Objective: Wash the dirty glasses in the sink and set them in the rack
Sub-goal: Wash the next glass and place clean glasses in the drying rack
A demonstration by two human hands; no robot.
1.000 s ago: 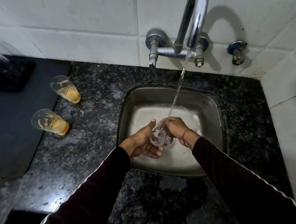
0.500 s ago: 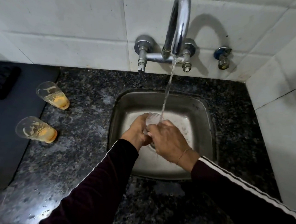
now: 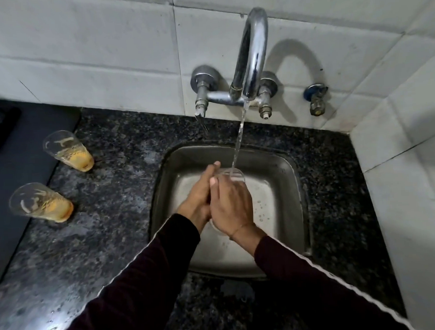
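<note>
Over the steel sink [image 3: 282, 176], both hands meet around a clear glass [image 3: 233, 175] held under the stream of water [image 3: 238, 143] falling from the tap [image 3: 252, 54]. The right hand [image 3: 229, 202] wraps the glass in a closed grip from above; the left hand [image 3: 200, 196] presses against its other side, fingers clasped on it. Two dirty glasses with orange dregs stand on the dark bench [image 3: 112, 195] left of the sink, the nearer one [image 3: 40, 202] just in front of the farther one [image 3: 68, 151].
</note>
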